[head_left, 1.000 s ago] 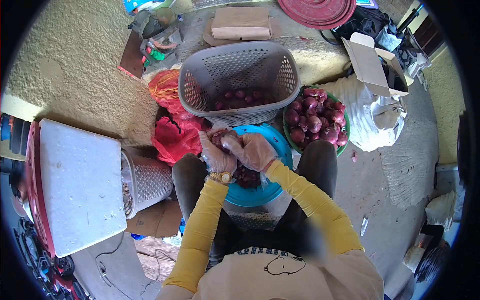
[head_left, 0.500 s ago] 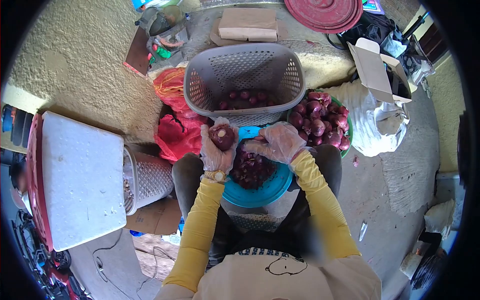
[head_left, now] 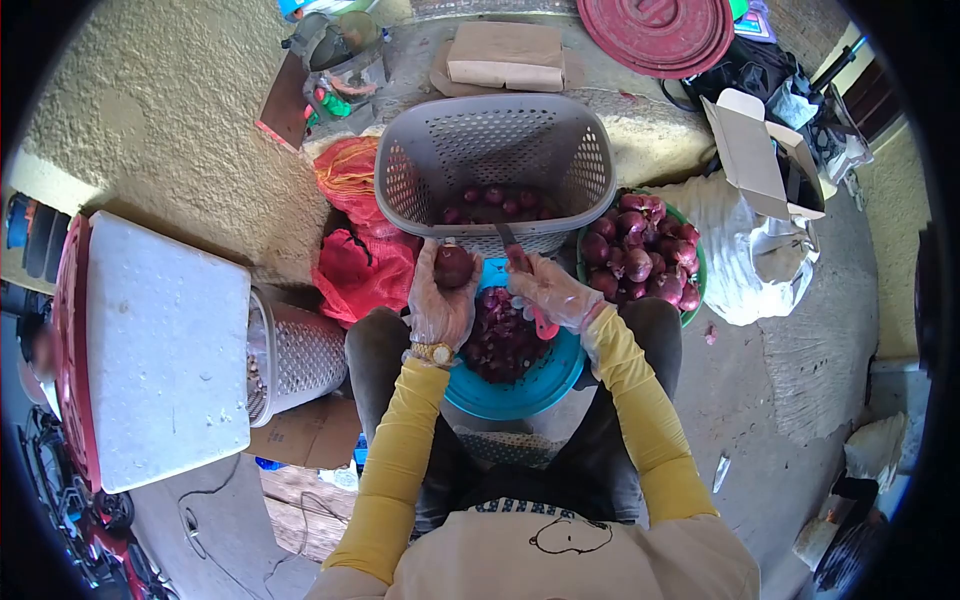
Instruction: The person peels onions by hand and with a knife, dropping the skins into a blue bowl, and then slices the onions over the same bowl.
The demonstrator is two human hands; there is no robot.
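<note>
My left hand (head_left: pixel 441 307), in a clear plastic glove, is closed around a red onion (head_left: pixel 453 267). My gloved right hand (head_left: pixel 560 294) grips a knife (head_left: pixel 517 256); its dark blade points away from me and its red handle end shows below the fingers. Under both hands, between my knees, sits a blue basin (head_left: pixel 515 403) with purple onion skins and trimmings (head_left: pixel 503 345). Beyond it stands a grey perforated basket (head_left: pixel 490 228) holding several onions at its bottom. To the right, a green-rimmed basin (head_left: pixel 702 262) is heaped with red onions (head_left: pixel 645 250).
Red mesh sacks (head_left: pixel 365 265) lie left of the basket. A white foam box (head_left: pixel 165 345) and a light perforated basket (head_left: pixel 303 350) stand at the left. A white sack (head_left: pixel 740 255) and an opened carton (head_left: pixel 750 155) are at the right. A red lid (head_left: pixel 655 30) lies at the back.
My right hand has turned, so the knife now shows clearly with its blade pointing away. The onion in my left hand has turned; its pale cut end no longer faces the camera.
</note>
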